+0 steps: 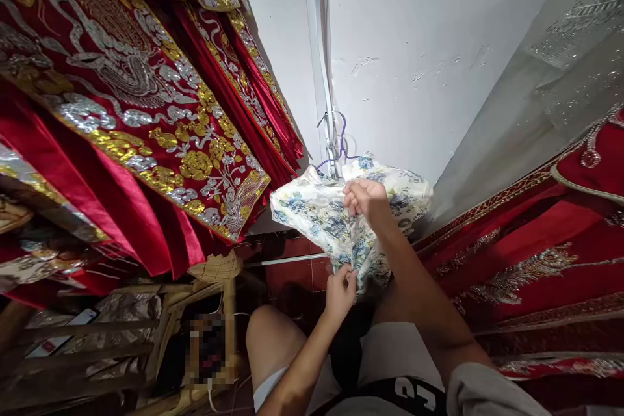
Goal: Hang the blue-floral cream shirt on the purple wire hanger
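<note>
A white garment with a blue floral print [312, 211] hangs in front of me on a purple hanger [343, 136]. Its two sides meet along a seam or opening down the middle. At the upper part of that line, my right hand [366, 200] pinches the cloth with closed fingers. Lower down, near the bottom of the visible garment, my left hand [340, 291] is closed on the edge of the same line. Whether a zip or buttons lie under the fingers, I cannot make out.
The hanger hooks onto a pale metal post [322, 45] by a white wall [400, 26]. Red embroidered garments [195, 143] hang at left, and a red beaded garment [536, 253] at right. A wooden chair or rack [170, 312] stands low left, a phone [73, 328] on its slats.
</note>
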`<state>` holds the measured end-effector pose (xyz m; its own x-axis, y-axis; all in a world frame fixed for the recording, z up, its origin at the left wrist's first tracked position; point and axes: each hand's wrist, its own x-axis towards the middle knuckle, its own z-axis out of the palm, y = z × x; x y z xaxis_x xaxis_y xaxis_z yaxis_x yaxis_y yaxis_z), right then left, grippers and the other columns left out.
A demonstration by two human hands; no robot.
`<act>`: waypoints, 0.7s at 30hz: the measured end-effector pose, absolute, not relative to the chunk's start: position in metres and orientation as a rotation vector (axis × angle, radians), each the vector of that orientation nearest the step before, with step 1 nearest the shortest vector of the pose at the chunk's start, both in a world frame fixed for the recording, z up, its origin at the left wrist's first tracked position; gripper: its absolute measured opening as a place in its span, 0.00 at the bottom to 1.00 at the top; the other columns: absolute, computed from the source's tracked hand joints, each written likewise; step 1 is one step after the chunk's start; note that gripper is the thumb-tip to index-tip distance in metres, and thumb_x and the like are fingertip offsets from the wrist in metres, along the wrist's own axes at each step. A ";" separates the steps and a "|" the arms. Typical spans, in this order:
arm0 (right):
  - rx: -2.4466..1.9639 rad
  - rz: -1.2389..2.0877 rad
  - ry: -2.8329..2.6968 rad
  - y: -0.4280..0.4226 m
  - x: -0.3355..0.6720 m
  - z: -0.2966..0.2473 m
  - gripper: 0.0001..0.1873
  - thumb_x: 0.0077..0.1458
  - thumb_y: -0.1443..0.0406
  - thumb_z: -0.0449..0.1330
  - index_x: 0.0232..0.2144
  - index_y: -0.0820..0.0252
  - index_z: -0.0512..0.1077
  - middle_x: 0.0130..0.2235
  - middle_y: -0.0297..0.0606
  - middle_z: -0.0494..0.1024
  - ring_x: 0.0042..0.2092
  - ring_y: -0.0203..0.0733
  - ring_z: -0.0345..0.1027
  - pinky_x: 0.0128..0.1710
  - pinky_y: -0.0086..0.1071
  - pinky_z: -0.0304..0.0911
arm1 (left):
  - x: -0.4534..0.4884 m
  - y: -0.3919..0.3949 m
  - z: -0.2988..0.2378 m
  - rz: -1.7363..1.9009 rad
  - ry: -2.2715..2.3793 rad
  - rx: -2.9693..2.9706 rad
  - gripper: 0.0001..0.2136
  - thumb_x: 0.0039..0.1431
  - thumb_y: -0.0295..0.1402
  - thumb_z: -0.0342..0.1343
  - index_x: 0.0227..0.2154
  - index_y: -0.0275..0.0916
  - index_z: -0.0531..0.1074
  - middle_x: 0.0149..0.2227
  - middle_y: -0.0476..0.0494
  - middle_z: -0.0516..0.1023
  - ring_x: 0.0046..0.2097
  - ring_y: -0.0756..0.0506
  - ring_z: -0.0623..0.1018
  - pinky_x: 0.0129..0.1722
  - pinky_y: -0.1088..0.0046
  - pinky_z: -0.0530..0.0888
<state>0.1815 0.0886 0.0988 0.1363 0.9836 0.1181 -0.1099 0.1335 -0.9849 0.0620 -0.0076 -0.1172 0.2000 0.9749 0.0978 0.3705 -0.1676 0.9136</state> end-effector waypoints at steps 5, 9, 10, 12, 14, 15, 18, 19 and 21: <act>-1.002 1.037 -0.998 0.086 0.185 0.112 0.13 0.52 0.57 0.63 0.25 0.61 0.72 0.18 0.32 0.73 0.15 0.30 0.58 0.15 0.26 0.49 | 0.071 -0.007 -0.105 0.773 1.265 1.780 0.15 0.67 0.41 0.48 0.25 0.41 0.62 0.20 0.52 0.64 0.25 0.48 0.66 0.28 0.73 0.60; -1.003 1.044 -1.065 0.071 0.190 0.111 0.13 0.55 0.56 0.61 0.25 0.59 0.71 0.18 0.31 0.72 0.17 0.31 0.59 0.17 0.26 0.52 | 0.050 0.022 -0.029 1.044 1.147 1.737 0.14 0.72 0.42 0.46 0.49 0.40 0.70 0.36 0.43 0.79 0.38 0.44 0.77 0.40 0.69 0.71; -0.999 1.042 -1.102 0.069 0.191 0.111 0.13 0.55 0.56 0.60 0.25 0.59 0.71 0.19 0.31 0.72 0.17 0.31 0.60 0.18 0.26 0.53 | 0.044 0.033 -0.003 1.158 1.101 1.733 0.17 0.72 0.42 0.46 0.57 0.41 0.66 0.40 0.42 0.80 0.40 0.44 0.79 0.43 0.68 0.72; -0.969 1.035 -1.184 0.066 0.191 0.113 0.13 0.57 0.57 0.59 0.26 0.58 0.71 0.20 0.30 0.73 0.19 0.32 0.61 0.19 0.26 0.55 | 0.038 0.054 0.046 1.386 1.052 1.831 0.19 0.73 0.40 0.46 0.62 0.42 0.62 0.40 0.42 0.80 0.38 0.45 0.78 0.42 0.67 0.73; -0.946 1.025 -1.252 0.068 0.190 0.113 0.11 0.58 0.58 0.57 0.28 0.58 0.71 0.20 0.30 0.73 0.19 0.32 0.62 0.20 0.27 0.55 | 0.039 0.073 0.085 1.450 1.050 2.029 0.16 0.72 0.39 0.49 0.57 0.41 0.69 0.41 0.42 0.79 0.40 0.45 0.78 0.44 0.67 0.72; -0.948 1.011 -1.274 0.070 0.189 0.112 0.10 0.58 0.59 0.57 0.28 0.58 0.70 0.21 0.29 0.73 0.19 0.32 0.61 0.21 0.27 0.55 | 0.041 0.080 0.098 1.453 1.060 2.115 0.12 0.71 0.38 0.50 0.50 0.40 0.73 0.40 0.42 0.79 0.41 0.45 0.78 0.44 0.68 0.72; -1.027 0.870 -1.327 0.082 0.187 0.098 0.11 0.59 0.60 0.57 0.26 0.57 0.69 0.21 0.30 0.73 0.21 0.33 0.62 0.23 0.28 0.56 | 0.050 0.093 0.118 1.478 1.084 2.273 0.10 0.70 0.35 0.51 0.35 0.39 0.73 0.35 0.44 0.77 0.39 0.45 0.76 0.43 0.68 0.70; -1.076 0.798 -1.358 0.087 0.186 0.090 0.13 0.60 0.60 0.57 0.24 0.56 0.68 0.21 0.30 0.72 0.21 0.34 0.61 0.24 0.29 0.56 | 0.050 0.096 0.121 1.536 1.095 2.274 0.10 0.70 0.35 0.52 0.33 0.39 0.72 0.33 0.45 0.77 0.38 0.45 0.75 0.42 0.68 0.70; -1.177 0.696 -1.433 0.092 0.186 0.070 0.16 0.60 0.60 0.57 0.20 0.56 0.64 0.19 0.30 0.69 0.22 0.35 0.60 0.25 0.30 0.54 | 0.038 0.104 0.123 1.741 1.138 2.156 0.09 0.69 0.35 0.53 0.33 0.39 0.72 0.33 0.46 0.76 0.38 0.46 0.75 0.42 0.69 0.70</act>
